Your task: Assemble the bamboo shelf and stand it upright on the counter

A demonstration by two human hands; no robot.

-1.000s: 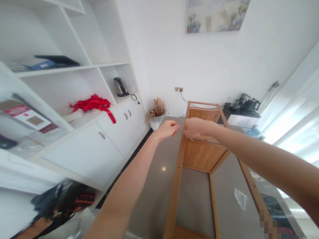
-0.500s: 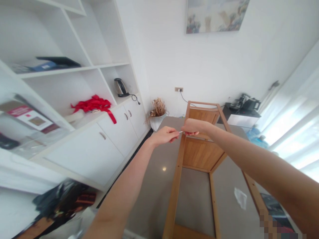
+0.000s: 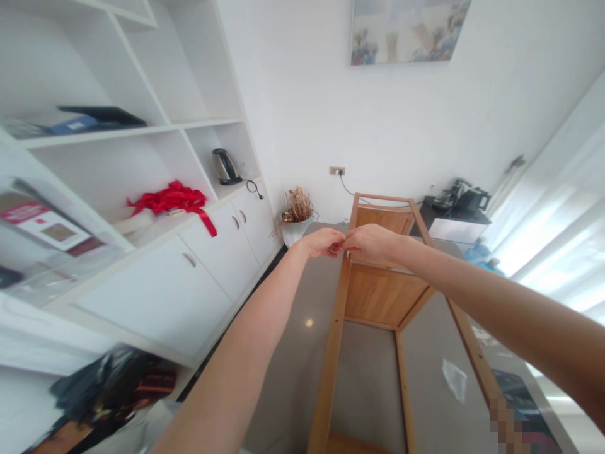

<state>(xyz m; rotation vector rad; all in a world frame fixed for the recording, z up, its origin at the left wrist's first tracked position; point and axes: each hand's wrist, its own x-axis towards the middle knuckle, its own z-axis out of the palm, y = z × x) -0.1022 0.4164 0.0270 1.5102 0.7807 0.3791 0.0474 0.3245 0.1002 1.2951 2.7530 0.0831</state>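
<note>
A wooden shelf frame [image 3: 384,293] lies on a grey table [image 3: 293,353], its long rails running away from me. Both my arms reach out over it. My left hand [image 3: 325,242] and my right hand [image 3: 371,243] meet at the frame's left rail near the far panel, fingertips pinched together and touching. Whatever small thing they pinch is hidden between the fingers; a small metal bit shows just below my right hand.
White cabinets and shelves along the left hold a red ribbon [image 3: 170,198], a kettle [image 3: 223,166] and books. A pot of dried grass [image 3: 295,217] stands past the table. A small clear plastic bag [image 3: 454,378] lies on the table at right. A black side table with kettles [image 3: 460,205] stands behind.
My hands were apart, then a thin metal piece showed between them; now they have closed together at the left rail, fingertips touching.
</note>
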